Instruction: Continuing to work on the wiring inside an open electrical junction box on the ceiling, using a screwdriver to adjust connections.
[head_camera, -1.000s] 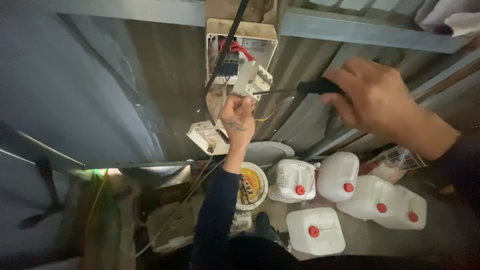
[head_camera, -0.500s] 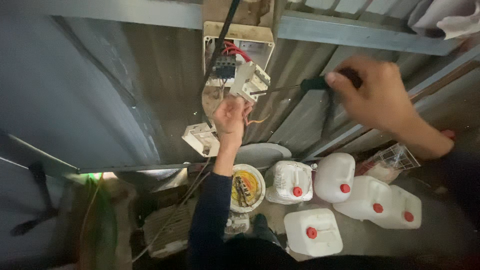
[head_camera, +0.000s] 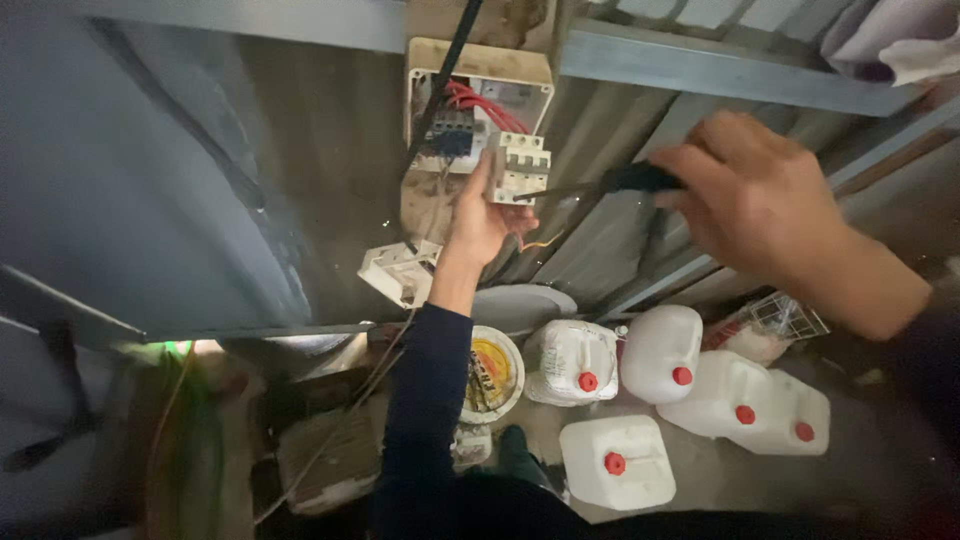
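Two hands: ours, both busy
Left hand (head_camera: 480, 222): we grip the white circuit breaker (head_camera: 522, 168) below the open electrical box (head_camera: 478, 95)
Right hand (head_camera: 752, 205): we clasp a black-handled screwdriver (head_camera: 610, 182), tip at the breaker

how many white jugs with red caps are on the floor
5 white jugs: one beside the round tin, one right of it, two further right, and one nearest the camera. More may be hidden behind the right hand.

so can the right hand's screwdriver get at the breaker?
Probably yes. The left hand steadies the breaker from its left; the screwdriver in the right hand comes from the open right side, nothing between.
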